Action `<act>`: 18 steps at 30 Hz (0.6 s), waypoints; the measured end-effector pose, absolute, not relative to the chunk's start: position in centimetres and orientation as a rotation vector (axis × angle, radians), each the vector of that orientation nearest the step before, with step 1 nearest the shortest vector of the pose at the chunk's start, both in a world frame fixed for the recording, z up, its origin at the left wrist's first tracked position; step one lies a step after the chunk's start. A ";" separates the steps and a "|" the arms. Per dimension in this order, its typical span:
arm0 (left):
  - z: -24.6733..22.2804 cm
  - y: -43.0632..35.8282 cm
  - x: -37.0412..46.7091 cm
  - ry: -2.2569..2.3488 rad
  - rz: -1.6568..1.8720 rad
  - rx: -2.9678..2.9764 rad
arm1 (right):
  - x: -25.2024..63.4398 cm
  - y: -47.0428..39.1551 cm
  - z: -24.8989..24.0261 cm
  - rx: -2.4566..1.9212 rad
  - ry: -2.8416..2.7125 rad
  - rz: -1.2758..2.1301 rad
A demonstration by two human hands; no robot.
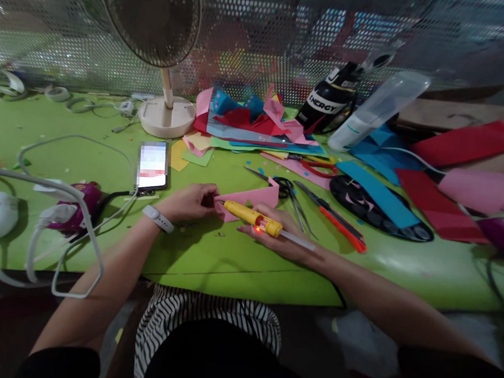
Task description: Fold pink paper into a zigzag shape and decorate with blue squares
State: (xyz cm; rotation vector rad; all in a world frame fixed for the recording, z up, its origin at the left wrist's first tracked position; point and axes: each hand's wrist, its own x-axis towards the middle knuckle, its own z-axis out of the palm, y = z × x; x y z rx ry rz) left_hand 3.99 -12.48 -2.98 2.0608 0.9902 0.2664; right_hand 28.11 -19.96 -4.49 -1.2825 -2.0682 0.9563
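My left hand point(193, 202), with a white band at the wrist, pinches the left end of a folded pink paper strip point(255, 197). In my right hand point(277, 234) lies a yellow glue gun point(245, 212) with a red light glowing on it and a clear glue stick point(300, 241) out of its back. The gun's nozzle points left and meets the paper close to my left fingertips. The strip's right end bends upward beside black-handled scissors point(283, 187). Tweezers point(299, 205) lie just right of my right hand.
A phone point(153, 165), fan base point(166, 116) and white cables point(84, 204) are on the left. Behind are stacked coloured papers point(254, 134). To the right lie a red cutter point(342, 227), a black tray point(360, 207), a black bottle point(326, 100) and red paper point(439, 203).
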 end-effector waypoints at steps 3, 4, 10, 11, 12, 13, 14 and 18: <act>-3.0 -12.4 4.0 0.973 0.275 2.063 | 28.1 -20.0 -4.6 -1.280 -2.056 0.994; -3.1 -12.4 3.9 0.970 0.277 2.064 | 28.1 -20.0 -4.5 -1.280 -2.052 1.005; -3.2 -12.3 3.8 0.969 0.271 2.060 | 28.0 -20.0 -4.2 -1.308 -2.047 0.978; -3.3 -12.3 3.8 0.966 0.269 2.058 | 28.1 -20.0 -4.3 -1.308 -2.048 0.981; -3.3 -12.3 3.8 0.965 0.269 2.059 | 28.1 -20.0 -4.4 -1.302 -2.046 0.988; -3.2 -12.3 3.9 0.965 0.269 2.059 | 28.2 -20.0 -4.6 -1.296 -2.043 0.995; -3.2 -12.3 3.9 0.968 0.269 2.059 | 28.3 -20.0 -4.8 -1.288 -2.039 0.995; -3.1 -12.3 3.9 0.986 0.257 2.049 | 28.4 -19.8 -5.2 -1.247 -2.036 0.989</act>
